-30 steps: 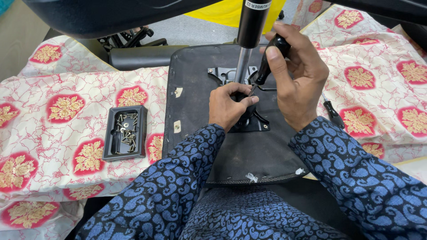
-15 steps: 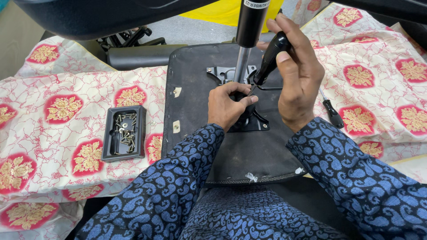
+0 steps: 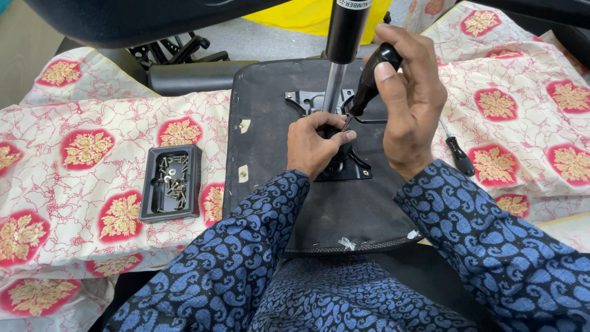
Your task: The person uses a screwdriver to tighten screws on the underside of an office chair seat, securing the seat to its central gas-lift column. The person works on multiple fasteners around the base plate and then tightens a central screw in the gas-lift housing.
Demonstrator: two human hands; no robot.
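Patterned cloth (image 3: 92, 147), right hand (image 3: 409, 104) gripping screwdriver (image 3: 369, 80)

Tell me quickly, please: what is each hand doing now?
Left hand: closed, fingers pinched at the metal mechanism plate.
Right hand: closed on the black screwdriver handle.

Black seat base (image 3: 344, 203), black screw tray (image 3: 171, 182), cream cloth (image 3: 92, 154) with red-gold medallions, blue paisley sleeves (image 3: 246, 258).

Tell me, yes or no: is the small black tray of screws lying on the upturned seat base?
No, the black tray lies on the patterned cloth, left of the seat base.
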